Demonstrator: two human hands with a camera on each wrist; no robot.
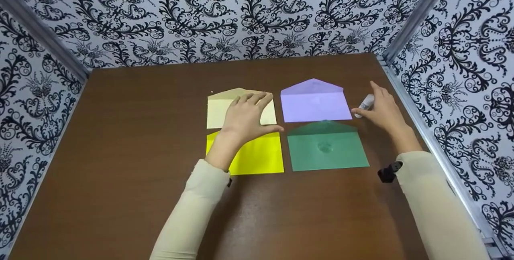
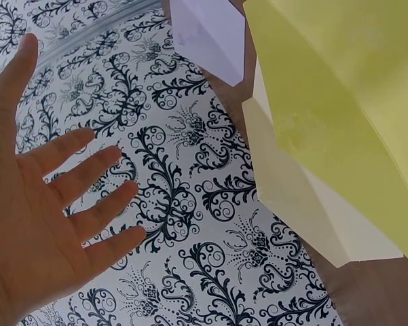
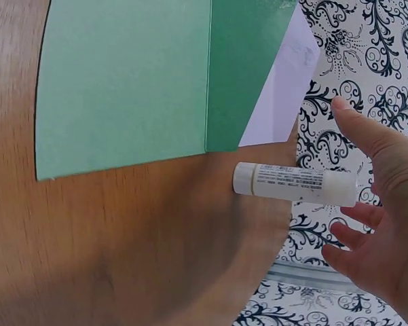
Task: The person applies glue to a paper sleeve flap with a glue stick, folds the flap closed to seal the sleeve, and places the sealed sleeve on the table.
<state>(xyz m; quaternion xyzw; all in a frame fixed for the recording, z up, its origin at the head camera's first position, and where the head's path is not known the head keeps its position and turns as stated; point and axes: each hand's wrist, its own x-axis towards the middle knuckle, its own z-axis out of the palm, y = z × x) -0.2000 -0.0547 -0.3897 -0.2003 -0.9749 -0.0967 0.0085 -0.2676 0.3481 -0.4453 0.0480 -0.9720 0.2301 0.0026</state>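
Brown tabletop [image 1: 120,151] bears four envelopes [image 1: 329,155], two by two, apparently for easy reach. My left hand [image 1: 245,119] is spread above them, my right hand [image 1: 386,109] wide around a white tube [image 3: 285,182].

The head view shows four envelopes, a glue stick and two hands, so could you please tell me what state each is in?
Cream envelope: open, partly covered by the left hand
Yellow envelope: open, partly covered too
Purple envelope: open, flat
Green envelope: open, flat, round mark on its body
Glue stick: on its side
Left hand: spread, holding nothing
Right hand: spread beside the glue stick, not gripping it
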